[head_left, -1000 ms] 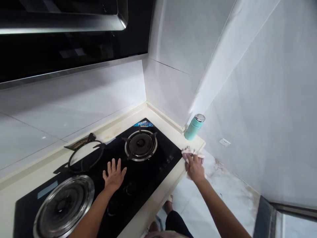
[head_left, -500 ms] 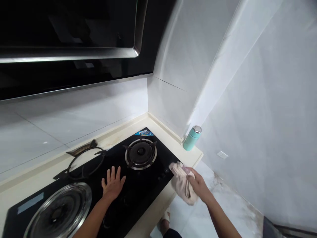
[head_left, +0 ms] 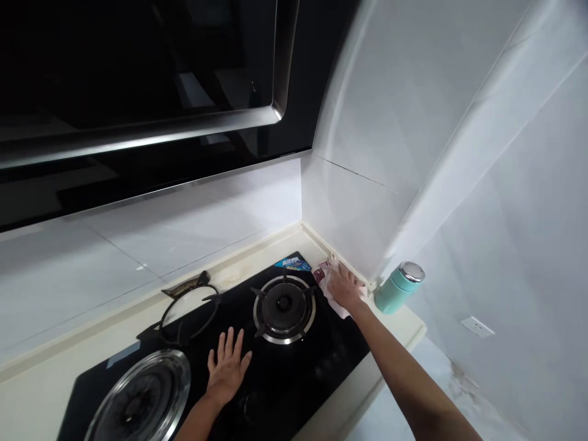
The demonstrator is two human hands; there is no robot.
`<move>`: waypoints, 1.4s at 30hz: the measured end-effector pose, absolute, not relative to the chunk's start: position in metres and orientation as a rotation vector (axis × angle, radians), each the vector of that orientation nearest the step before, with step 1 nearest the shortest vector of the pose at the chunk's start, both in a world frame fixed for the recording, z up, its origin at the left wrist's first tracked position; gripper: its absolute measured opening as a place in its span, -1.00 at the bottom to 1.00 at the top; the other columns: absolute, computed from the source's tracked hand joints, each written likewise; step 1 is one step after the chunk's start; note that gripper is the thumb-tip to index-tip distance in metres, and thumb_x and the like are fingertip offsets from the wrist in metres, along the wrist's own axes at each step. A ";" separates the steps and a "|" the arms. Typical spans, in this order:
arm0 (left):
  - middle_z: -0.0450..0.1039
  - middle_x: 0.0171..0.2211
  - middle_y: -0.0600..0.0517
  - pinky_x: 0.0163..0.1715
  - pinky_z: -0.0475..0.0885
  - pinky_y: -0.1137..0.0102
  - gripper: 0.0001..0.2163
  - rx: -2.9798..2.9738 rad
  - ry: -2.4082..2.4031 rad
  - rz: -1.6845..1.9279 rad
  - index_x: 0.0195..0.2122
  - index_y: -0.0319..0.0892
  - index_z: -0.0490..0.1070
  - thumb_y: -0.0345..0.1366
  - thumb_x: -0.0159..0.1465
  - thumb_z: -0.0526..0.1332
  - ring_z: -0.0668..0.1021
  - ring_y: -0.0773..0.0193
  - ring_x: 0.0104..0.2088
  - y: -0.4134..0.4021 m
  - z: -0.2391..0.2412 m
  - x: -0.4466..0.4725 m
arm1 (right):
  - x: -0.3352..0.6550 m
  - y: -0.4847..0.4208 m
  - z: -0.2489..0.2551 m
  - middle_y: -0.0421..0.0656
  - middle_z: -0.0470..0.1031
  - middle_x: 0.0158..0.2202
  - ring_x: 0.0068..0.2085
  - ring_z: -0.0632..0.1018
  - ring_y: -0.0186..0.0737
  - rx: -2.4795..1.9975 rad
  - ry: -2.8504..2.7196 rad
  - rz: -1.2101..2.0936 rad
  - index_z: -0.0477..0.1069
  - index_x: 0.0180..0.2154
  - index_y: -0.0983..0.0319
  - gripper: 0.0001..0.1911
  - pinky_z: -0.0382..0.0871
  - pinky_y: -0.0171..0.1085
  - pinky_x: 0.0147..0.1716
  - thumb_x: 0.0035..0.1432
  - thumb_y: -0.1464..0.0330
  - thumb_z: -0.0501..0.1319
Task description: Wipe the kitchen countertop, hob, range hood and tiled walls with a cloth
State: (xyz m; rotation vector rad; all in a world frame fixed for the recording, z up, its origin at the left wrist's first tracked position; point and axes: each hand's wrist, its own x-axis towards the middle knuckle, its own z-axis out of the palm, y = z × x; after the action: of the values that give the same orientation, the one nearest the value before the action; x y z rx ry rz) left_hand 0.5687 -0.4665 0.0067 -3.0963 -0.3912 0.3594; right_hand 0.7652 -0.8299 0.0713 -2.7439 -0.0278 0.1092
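Observation:
My right hand (head_left: 344,288) presses a pale cloth (head_left: 327,277) with dark red patches onto the strip of counter and glass edge right of the gas stove (head_left: 294,386). Its fingers are partly hidden in the folds. My left hand (head_left: 228,367) is open, palm down with fingers spread, over the black glass between the two burners; whether it touches the glass I cannot tell. Close to it are the right burner (head_left: 283,303), with its prongs in place, and the left burner (head_left: 138,401), a wide metal dish.
A mint-green thermos (head_left: 399,288) stands beside the right forearm, near the counter's end. Behind the left burner lies a black pot-support ring (head_left: 188,313). The range hood (head_left: 147,141) overhangs the back. A blue sticker (head_left: 294,263) marks the stove's far corner; a wall socket (head_left: 478,326) is at right.
My right hand has carried the cloth from beyond the counter's front edge back onto the counter beside the right burner. My left hand remains spread over the stove. The view has shifted left.

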 end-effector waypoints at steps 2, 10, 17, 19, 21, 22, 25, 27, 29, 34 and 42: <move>-0.19 0.55 -0.07 0.43 0.00 -0.21 -0.41 -3.106 -0.393 0.356 0.51 0.01 0.00 -0.04 0.48 -0.04 -0.03 -0.07 0.54 -0.465 0.007 0.567 | 0.775 -0.817 0.060 0.01 -0.06 0.51 0.41 0.14 0.37 -2.783 -0.052 0.207 0.28 0.38 -0.02 -0.44 0.10 0.40 0.27 0.39 0.20 0.14; -0.30 0.56 -0.05 0.46 -0.02 -0.14 -0.41 -3.058 -0.421 0.414 0.53 -0.04 -0.07 -0.07 0.51 -0.07 -0.09 -0.02 0.55 -0.464 0.011 0.569 | 0.787 -0.821 0.047 -0.15 -0.22 0.55 0.48 -0.01 0.23 -2.802 -0.135 0.264 0.13 0.44 -0.12 -0.32 -0.01 0.29 0.36 0.37 0.07 0.20; -0.27 0.56 -0.08 0.45 0.02 -0.12 -0.42 -3.037 -0.403 0.359 0.53 -0.05 -0.05 -0.07 0.52 -0.09 -0.06 -0.03 0.55 -0.463 0.007 0.572 | 0.684 -0.883 0.025 -0.08 -0.02 0.51 0.41 0.12 0.20 -2.859 -0.059 0.032 0.35 0.32 0.00 -0.46 0.08 0.28 0.32 0.35 0.24 0.19; -0.28 0.56 -0.07 0.45 0.03 -0.11 -0.42 -3.030 -0.406 0.359 0.53 -0.05 -0.06 -0.07 0.52 -0.08 -0.06 -0.04 0.55 -0.465 0.008 0.573 | 0.649 -0.901 0.016 -0.02 0.08 0.47 0.35 0.21 0.22 -2.859 -0.068 -0.075 0.41 0.27 0.08 -0.49 0.18 0.25 0.27 0.31 0.32 0.18; -0.28 0.56 -0.08 0.44 0.03 -0.11 -0.42 -3.017 -0.411 0.374 0.53 -0.05 -0.08 -0.07 0.52 -0.09 -0.06 -0.04 0.55 -0.467 0.010 0.575 | 0.612 -0.919 0.005 0.02 0.18 0.41 0.25 0.30 0.20 -2.808 -0.118 -0.221 0.46 0.20 0.14 -0.53 0.27 0.21 0.20 0.27 0.38 0.17; -0.29 0.56 -0.09 0.45 0.03 -0.11 -0.41 -3.013 -0.409 0.382 0.53 -0.06 -0.09 -0.07 0.52 -0.09 -0.06 -0.05 0.55 -0.468 0.010 0.575 | 0.593 -0.930 0.000 0.03 0.21 0.38 0.21 0.33 0.18 -2.765 -0.156 -0.289 0.48 0.16 0.15 -0.55 0.30 0.18 0.17 0.26 0.39 0.16; -0.30 0.56 -0.09 0.45 0.00 -0.12 -0.41 -3.021 -0.404 0.405 0.53 -0.08 -0.10 -0.06 0.52 -0.11 -0.09 -0.06 0.55 -0.469 0.011 0.576 | 0.542 -0.967 -0.011 -0.03 0.31 0.30 0.12 0.39 0.11 -2.628 -0.244 -0.362 0.52 0.03 0.13 -0.63 0.37 0.10 0.10 0.22 0.40 0.14; -0.30 0.56 -0.09 0.45 0.00 -0.13 -0.41 -3.043 -0.407 0.400 0.53 -0.08 -0.09 -0.06 0.52 -0.12 -0.10 -0.06 0.55 -0.469 0.011 0.577 | 0.523 -0.996 -0.011 -0.04 0.38 0.23 0.13 0.41 0.08 -2.555 -0.214 -0.384 0.52 -0.01 0.12 -0.66 0.39 0.08 0.10 0.22 0.38 0.12; -0.28 0.56 -0.11 0.44 0.00 -0.16 -0.41 -3.073 -0.405 0.394 0.53 -0.07 -0.07 -0.05 0.52 -0.12 -0.09 -0.08 0.55 -0.468 0.011 0.577 | 0.524 -1.026 -0.007 -0.01 0.43 0.16 0.16 0.42 0.09 -2.503 -0.096 -0.490 0.51 -0.01 0.13 -0.68 0.37 0.09 0.13 0.26 0.30 0.11; -0.28 0.55 -0.16 0.44 -0.02 -0.20 -0.39 -3.119 -0.402 0.430 0.53 -0.10 -0.06 -0.05 0.50 -0.10 -0.09 -0.10 0.55 -0.475 0.023 0.578 | 0.583 -1.061 -0.003 0.08 0.44 0.12 0.26 0.38 0.14 -2.574 0.114 -0.529 0.50 -0.03 0.19 -0.63 0.30 0.13 0.17 0.27 0.19 0.06; -0.38 0.56 -0.12 0.45 -0.08 -0.20 -0.37 -3.103 -0.422 0.530 0.55 -0.09 -0.15 -0.02 0.51 -0.13 -0.18 -0.09 0.55 -0.482 0.031 0.578 | 0.524 -0.936 -0.005 0.10 0.17 0.35 0.17 0.34 0.20 -2.783 -0.094 -0.373 0.51 0.05 0.21 -0.65 0.34 0.12 0.10 0.28 0.29 0.16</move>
State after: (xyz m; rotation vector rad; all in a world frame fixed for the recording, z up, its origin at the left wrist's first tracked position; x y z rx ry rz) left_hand 0.5781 -0.4820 0.0309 -3.1034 -0.4219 0.5304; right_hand 0.5241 -0.9355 -0.0053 -2.7830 -0.0942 -0.3728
